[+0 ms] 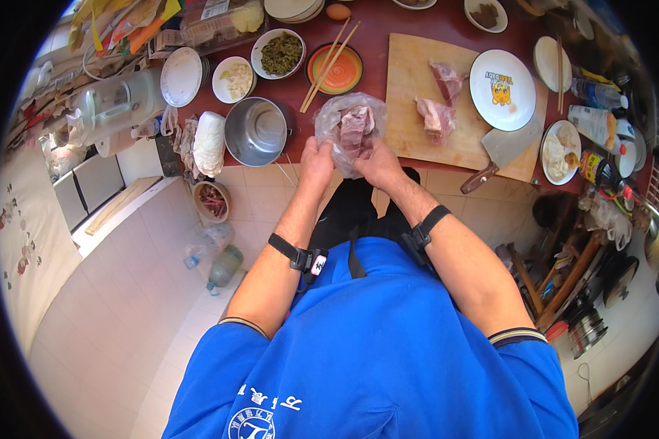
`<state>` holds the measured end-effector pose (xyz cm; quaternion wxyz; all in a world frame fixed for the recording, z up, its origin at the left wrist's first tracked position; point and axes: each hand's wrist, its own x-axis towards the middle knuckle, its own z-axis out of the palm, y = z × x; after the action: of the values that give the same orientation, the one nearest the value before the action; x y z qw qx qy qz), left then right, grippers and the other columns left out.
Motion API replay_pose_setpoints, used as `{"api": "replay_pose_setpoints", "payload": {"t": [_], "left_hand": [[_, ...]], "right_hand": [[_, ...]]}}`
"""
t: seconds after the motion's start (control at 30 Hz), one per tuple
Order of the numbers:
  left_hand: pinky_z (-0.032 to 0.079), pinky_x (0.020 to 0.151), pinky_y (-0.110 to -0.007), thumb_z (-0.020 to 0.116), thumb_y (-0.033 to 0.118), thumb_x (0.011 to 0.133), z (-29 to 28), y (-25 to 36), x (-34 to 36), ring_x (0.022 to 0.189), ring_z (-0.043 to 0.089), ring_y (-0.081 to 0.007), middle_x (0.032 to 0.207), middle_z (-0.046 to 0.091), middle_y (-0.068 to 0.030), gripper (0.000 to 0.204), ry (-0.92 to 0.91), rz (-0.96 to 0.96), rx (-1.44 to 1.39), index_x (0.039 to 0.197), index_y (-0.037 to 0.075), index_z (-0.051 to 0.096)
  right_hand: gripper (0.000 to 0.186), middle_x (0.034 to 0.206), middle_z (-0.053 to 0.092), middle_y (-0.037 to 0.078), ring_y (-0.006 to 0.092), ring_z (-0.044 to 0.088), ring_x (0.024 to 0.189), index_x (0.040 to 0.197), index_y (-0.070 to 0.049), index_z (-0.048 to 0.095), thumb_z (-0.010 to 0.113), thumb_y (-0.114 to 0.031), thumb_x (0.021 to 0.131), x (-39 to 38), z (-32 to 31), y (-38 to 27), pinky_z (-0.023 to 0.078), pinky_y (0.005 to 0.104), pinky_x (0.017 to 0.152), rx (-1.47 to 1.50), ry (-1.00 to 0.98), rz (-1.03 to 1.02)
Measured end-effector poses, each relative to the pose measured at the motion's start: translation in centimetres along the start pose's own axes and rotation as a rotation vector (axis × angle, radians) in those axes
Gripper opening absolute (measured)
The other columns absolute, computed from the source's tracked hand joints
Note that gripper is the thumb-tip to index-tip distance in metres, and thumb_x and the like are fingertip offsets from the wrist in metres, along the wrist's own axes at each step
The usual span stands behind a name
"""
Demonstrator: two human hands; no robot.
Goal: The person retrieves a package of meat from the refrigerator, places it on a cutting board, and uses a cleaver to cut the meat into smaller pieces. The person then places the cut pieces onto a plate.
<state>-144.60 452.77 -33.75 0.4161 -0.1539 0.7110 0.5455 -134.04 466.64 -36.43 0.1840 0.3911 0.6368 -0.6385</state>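
My left hand point(319, 162) and my right hand point(375, 162) grip opposite sides of a clear plastic bag point(326, 117) at the table's front edge. A piece of raw meat point(356, 130) sits in the bag's open mouth. Fingers of both hands are curled on the plastic, partly hidden by it. To the right, two more pieces of raw meat point(437, 119) point(447, 80) lie on a wooden cutting board point(410, 66). A cleaver point(509, 150) rests on the board's right side, its brown handle over the front edge, below a white plate point(498, 66) with a cartoon print.
Left of the bag stand a steel pot point(255, 135), a bowl of chopped greens point(280, 55) and a small bowl point(234, 80). Chopsticks point(329, 66) lie across an orange dish point(348, 72). An egg point(338, 12) is behind. A plate of pale food point(561, 152) sits at right.
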Motion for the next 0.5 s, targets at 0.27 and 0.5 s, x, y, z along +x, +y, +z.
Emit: {"api": "replay_pose_setpoints", "payload": {"t": [0.27, 0.5], "left_hand": [[0.061, 0.083, -0.039, 0.064, 0.025, 0.108, -1.3, -0.8, 1.5, 0.107, 0.070, -0.0213, 0.128, 0.067, -0.0144, 0.038, 0.051, 0.068, 0.312, 0.135, 0.000, 0.053], [0.054, 0.069, -0.034, 0.070, 0.025, 0.106, -1.6, -1.8, 2.3, 0.089, 0.067, -0.0168, 0.110, 0.070, -0.0120, 0.035, 0.120, 0.157, 0.410, 0.127, -0.001, 0.058]], "right_hand": [[0.045, 0.100, 0.076, 0.014, 0.0256, 0.074, 0.091, 0.135, -0.002, 0.065, 0.071, -0.011, 0.091, -0.4, 0.6, 1.0, 0.059, 0.0378, 0.085, 0.089, 0.050, -0.096], [0.038, 0.106, 0.076, 0.025, 0.0445, 0.073, 0.100, 0.129, 0.001, 0.067, 0.069, -0.012, 0.093, 0.3, -1.8, -0.1, 0.058, 0.0512, 0.090, -0.160, 0.457, -0.148]]}}
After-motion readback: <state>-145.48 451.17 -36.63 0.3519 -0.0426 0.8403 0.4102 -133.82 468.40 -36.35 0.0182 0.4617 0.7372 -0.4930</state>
